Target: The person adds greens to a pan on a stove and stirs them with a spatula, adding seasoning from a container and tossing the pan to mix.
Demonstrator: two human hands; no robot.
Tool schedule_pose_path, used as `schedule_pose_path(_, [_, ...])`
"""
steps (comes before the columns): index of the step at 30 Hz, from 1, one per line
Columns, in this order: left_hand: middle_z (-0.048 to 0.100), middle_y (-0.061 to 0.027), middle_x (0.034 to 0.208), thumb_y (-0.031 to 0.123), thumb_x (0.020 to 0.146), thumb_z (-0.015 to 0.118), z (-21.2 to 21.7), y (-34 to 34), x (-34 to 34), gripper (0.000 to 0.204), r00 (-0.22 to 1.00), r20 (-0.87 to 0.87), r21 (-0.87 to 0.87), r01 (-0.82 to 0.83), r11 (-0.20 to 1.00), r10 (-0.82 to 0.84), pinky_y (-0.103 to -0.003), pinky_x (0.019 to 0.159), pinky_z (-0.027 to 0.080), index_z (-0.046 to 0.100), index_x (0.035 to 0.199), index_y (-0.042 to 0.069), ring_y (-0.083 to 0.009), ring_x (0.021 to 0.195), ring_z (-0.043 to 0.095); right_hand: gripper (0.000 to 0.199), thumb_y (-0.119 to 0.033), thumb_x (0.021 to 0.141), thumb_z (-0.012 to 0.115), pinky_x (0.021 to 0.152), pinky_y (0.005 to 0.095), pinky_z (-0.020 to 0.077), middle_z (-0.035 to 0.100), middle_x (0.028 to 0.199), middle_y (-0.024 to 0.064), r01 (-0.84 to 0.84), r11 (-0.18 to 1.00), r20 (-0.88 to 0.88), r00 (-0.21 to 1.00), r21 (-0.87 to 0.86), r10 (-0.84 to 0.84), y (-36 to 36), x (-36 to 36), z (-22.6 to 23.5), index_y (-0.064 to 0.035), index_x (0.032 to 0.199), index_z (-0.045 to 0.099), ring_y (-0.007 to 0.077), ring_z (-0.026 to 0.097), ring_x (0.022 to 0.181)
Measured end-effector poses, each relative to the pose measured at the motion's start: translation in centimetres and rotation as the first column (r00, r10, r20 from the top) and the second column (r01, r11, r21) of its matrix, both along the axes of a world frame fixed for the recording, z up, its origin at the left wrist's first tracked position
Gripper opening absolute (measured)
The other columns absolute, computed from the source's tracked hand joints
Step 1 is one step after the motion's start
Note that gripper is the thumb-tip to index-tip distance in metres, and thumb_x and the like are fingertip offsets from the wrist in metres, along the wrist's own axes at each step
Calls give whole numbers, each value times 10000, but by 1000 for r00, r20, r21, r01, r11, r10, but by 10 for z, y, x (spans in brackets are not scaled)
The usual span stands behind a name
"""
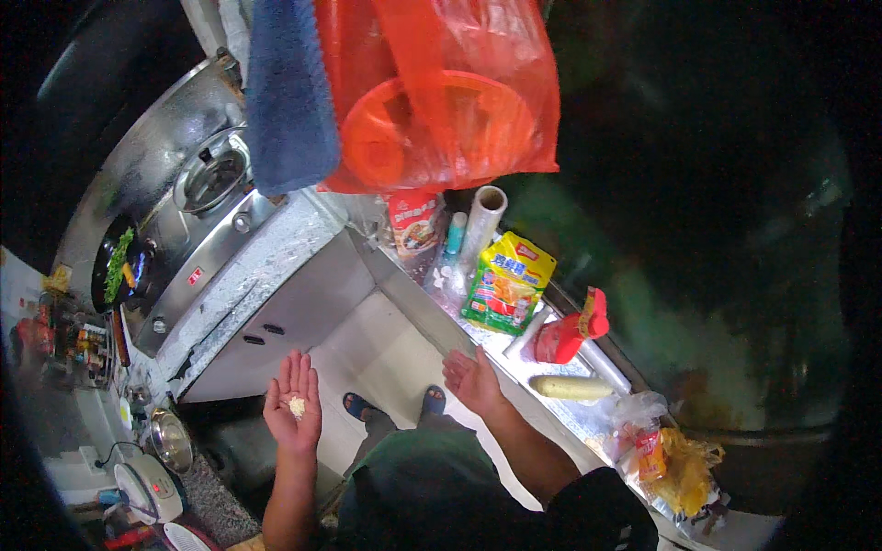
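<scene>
Palm up, my left hand (294, 400) carries a small heap of pale granules (297, 406) on its palm, fingers stretched out and not curled over it. My right hand (476, 381) is open and holds nothing, its palm turned upward and fingers apart. It hovers beside a narrow metallic ledge. On that ledge stands a yellow and green seasoning pouch (511, 280), the nearest large packet. Behind it lies a red packet (415, 223) with a food picture. To the right are a red-topped pouch (571, 332) and a pale, elongated vegetable (571, 387).
At left, a wok (125, 266) with chopped greens and a lidded pan (213, 174) sit on the stove. A steel bowl (172, 440) and white cooker (148, 489) are lower left. Overhead hang a red plastic bag (441, 101) and blue towel (292, 101). A film roll (484, 220) stands on the ledge.
</scene>
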State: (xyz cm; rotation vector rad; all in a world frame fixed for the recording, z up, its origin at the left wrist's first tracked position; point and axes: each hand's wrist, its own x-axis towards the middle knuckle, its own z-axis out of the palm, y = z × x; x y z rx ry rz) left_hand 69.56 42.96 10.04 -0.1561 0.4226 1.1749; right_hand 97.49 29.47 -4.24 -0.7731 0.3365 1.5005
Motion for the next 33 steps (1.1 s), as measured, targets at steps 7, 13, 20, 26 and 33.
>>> schedule_pose_path(7, [345, -176, 1384, 212, 942, 331, 8, 19, -24, 417, 990, 48, 5, -131, 991, 131, -430, 1070, 270, 393, 1276, -31, -289, 1308, 297, 470, -477, 904, 427, 774, 358, 453, 594, 1004, 93, -400, 904, -42, 916, -152, 398, -18, -52, -35, -76, 1125, 530, 213, 557, 914])
schedule_pose_path(13, [371, -192, 1360, 213, 923, 327, 12, 33, -69, 428, 970, 38, 78, -243, 967, 241, -444, 1072, 253, 411, 1244, -57, -317, 1281, 328, 392, -408, 892, 488, 780, 377, 459, 576, 1002, 108, -522, 838, 32, 846, -157, 532, -11, -71, -46, -68, 1083, 528, 239, 553, 894])
schedule_pose_path(20, [359, -172, 1376, 237, 939, 346, 47, 77, -191, 425, 827, 172, 167, -560, 811, 535, -446, 1063, 278, 398, 1263, -33, -309, 1297, 312, 335, -300, 897, 516, 688, 376, 492, 577, 957, 116, -648, 657, 333, 567, -386, 754, 116, -119, -24, -27, 1088, 487, 235, 582, 821])
schedule_pose_path(26, [285, -175, 1415, 231, 944, 335, 87, 167, -312, 468, 720, 214, 316, -691, 651, 660, -445, 1087, 238, 294, 1334, -24, -307, 1320, 263, 402, -155, 798, 647, 661, 285, 495, 609, 933, 102, -726, 659, 981, -156, -195, 119, 324, -223, 65, 1, 1143, 514, 160, 598, 792])
schedule_pose_path(33, [321, -204, 1385, 237, 955, 293, 130, 320, -430, 462, 714, -3, 455, -622, 637, 700, -430, 1065, 278, 311, 1308, -60, -321, 1296, 306, 598, -151, 705, 685, 623, 372, 490, 553, 877, 87, -813, 448, 532, -583, -373, -614, 497, -383, 214, -185, 1250, 442, 270, 591, 778])
